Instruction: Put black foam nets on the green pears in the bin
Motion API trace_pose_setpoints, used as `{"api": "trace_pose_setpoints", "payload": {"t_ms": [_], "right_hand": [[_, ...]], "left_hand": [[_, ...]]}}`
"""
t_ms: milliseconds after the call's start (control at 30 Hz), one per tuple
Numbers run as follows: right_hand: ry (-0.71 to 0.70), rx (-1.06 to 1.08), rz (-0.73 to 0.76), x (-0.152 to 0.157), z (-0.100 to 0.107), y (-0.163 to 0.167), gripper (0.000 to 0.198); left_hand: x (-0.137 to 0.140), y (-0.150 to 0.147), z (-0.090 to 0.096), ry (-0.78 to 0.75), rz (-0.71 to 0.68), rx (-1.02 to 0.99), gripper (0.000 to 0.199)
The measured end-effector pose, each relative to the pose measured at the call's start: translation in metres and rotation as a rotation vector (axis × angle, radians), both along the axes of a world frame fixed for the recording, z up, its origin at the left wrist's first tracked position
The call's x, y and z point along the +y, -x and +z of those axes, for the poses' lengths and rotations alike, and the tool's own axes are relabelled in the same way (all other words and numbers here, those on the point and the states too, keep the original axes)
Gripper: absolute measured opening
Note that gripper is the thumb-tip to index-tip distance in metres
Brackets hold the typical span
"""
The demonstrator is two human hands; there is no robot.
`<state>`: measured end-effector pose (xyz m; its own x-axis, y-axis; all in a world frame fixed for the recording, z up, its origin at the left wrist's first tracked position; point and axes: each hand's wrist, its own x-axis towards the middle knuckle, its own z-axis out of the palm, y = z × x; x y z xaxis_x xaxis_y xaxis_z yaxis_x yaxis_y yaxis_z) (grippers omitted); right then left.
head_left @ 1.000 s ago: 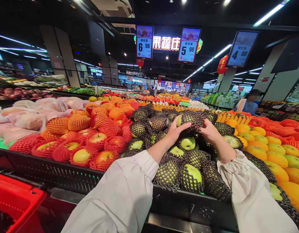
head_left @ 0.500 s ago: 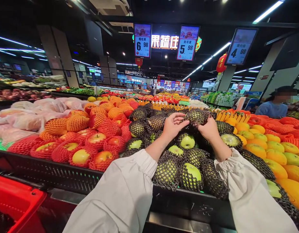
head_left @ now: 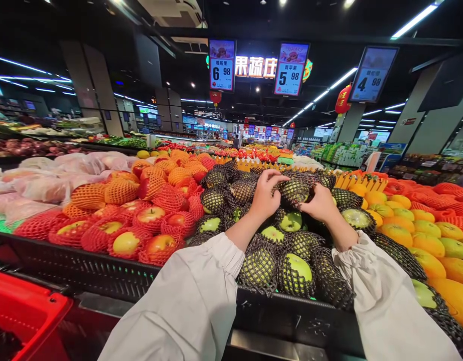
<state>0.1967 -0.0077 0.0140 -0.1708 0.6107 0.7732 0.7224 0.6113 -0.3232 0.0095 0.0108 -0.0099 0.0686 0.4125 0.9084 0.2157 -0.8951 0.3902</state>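
Both my hands hold one green apple wrapped in black foam net (head_left: 294, 190) above a pile of the same netted green apples (head_left: 295, 273). My left hand (head_left: 266, 196) grips its left side, fingers curled over the top. My right hand (head_left: 322, 203) cups its right side. Both arms wear white sleeves and reach across the black crate edge (head_left: 299, 321).
Red apples in red and orange nets (head_left: 148, 220) fill the bin to the left. Oranges and yellow-green citrus (head_left: 434, 240) lie to the right. A red basket (head_left: 24, 311) sits at lower left. Price signs (head_left: 291, 69) hang overhead.
My hands have lowered the netted apple slightly and my left hand has closed over it. The person in blue at the right has gone out of view.
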Motion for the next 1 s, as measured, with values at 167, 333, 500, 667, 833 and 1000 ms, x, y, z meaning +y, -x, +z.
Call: {"api": "trace_pose_setpoints", "payload": {"t_ms": [167,333,500,667,833,1000], "right_hand": [[0.018,0.007,-0.044,0.006,-0.003,-0.005,0.048],[-0.068,0.005,-0.058,0.006,-0.004,-0.005,0.048],[-0.141,0.027,0.09,0.005,-0.003,-0.007,0.059],[0.115,0.132,0.337,0.011,-0.003,-0.005,0.055],[0.142,0.28,0.349,0.008,-0.002,0.002,0.061],[0.067,0.516,0.276,-0.005,0.004,-0.001,0.046]], "left_hand": [[-0.008,0.003,-0.001,-0.189,-0.051,0.38,0.079],[-0.003,0.003,-0.003,-0.116,0.0,0.424,0.084],[-0.002,0.002,-0.003,-0.177,0.038,0.351,0.081],[-0.011,0.0,-0.005,0.028,0.01,0.227,0.088],[-0.019,-0.001,-0.002,0.162,0.106,0.029,0.085],[-0.018,-0.001,0.0,0.276,0.134,-0.155,0.071]]}}
